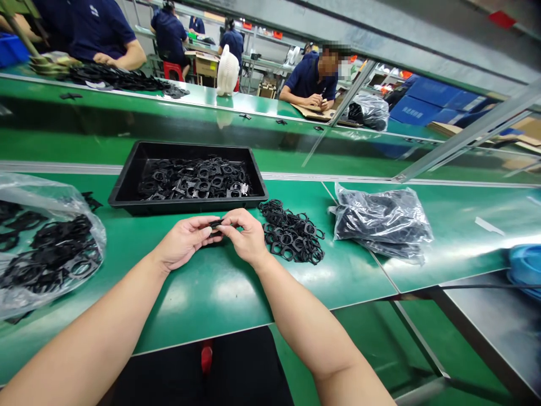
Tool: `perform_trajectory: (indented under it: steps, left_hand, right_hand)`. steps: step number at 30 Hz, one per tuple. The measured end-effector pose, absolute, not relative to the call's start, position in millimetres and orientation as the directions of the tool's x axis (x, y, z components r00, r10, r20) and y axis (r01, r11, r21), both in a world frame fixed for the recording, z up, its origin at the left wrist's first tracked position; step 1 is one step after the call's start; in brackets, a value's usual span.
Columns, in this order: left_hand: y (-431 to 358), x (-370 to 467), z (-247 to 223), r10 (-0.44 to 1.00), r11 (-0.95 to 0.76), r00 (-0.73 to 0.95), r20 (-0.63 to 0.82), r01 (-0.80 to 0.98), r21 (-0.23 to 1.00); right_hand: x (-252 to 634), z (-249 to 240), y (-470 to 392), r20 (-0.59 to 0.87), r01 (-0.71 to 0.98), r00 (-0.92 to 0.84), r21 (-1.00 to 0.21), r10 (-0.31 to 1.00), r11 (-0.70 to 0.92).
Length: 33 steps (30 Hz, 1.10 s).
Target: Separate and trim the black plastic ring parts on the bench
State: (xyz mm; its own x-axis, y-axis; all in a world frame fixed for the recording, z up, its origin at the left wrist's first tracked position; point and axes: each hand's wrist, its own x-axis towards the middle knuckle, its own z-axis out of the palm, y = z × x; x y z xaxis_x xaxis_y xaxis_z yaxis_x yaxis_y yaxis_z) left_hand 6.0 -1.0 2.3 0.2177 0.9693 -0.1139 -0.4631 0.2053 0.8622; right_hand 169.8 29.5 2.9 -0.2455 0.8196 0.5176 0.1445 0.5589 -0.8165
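Between my two hands is a small black plastic part [216,224], mostly covered by my fingers. My left hand [185,239] grips it from the left with thumb and fingers. From the right, the thumb and forefinger of my right hand [245,232] pinch it. Just behind my hands stands a black tray [188,206] holding many black ring-shaped parts [203,177]. To the right of my right hand lies a loose pile of black ring parts [291,231] on the green table [211,307].
At left is an open clear bag [91,225] of black parts. A closed plastic bag [382,220] of dark parts lies at right. Behind runs a green conveyor belt [287,152] with a metal post [460,135]. Co-workers sit beyond, one handling something [315,79].
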Motion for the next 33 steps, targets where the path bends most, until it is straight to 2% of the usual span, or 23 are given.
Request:
perform_trajectory:
  steps: [7,11,13,16,19,22,26,29,33]
  left_hand:
    - [-1,8,1,0.973,0.193,0.210,-0.098,-0.497,0.846]
    - [-1,4,3,0.965,0.215,0.233,-0.117,-0.456,0.864]
    - [0,2,4,0.955,0.235,0.266,-0.128,-0.422,0.876]
    - [0,1,6,0.949,0.254,0.277,-0.148,-0.398,0.882]
    - [-1,3,6,0.941,0.286,0.284,-0.184,-0.376,0.882]
    - [-1,5,3,0.945,0.271,0.274,-0.178,-0.354,0.895]
    - [3,5,-4,0.990,0.109,0.116,-0.081,-0.264,0.958]
    - [5,3,-7,0.998,0.034,0.055,-0.025,-0.162,0.986]
    - [5,5,-6,0.997,-0.001,0.071,0.009,-0.110,0.994]
  right_hand:
    - [168,1,28,0.533,0.145,-0.176,-0.818,0.828,0.557]
    - [164,-3,28,0.321,-0.047,-0.171,-0.947,0.932,0.318]
    - [163,-4,29,0.247,-0.082,-0.208,-0.969,0.946,0.235]
    - [164,-5,30,0.329,0.027,-0.195,-0.940,0.924,0.340]
    - [165,-5,31,0.389,0.035,-0.223,-0.913,0.894,0.406]
    - [166,-7,33,0.332,0.038,-0.239,-0.936,0.912,0.351]
    - [166,-10,34,0.241,0.122,-0.209,-0.955,0.948,0.270]
    - [165,-9,32,0.370,0.228,-0.196,-0.883,0.908,0.410]
    - [166,-6,30,0.596,0.260,-0.160,-0.744,0.787,0.616]
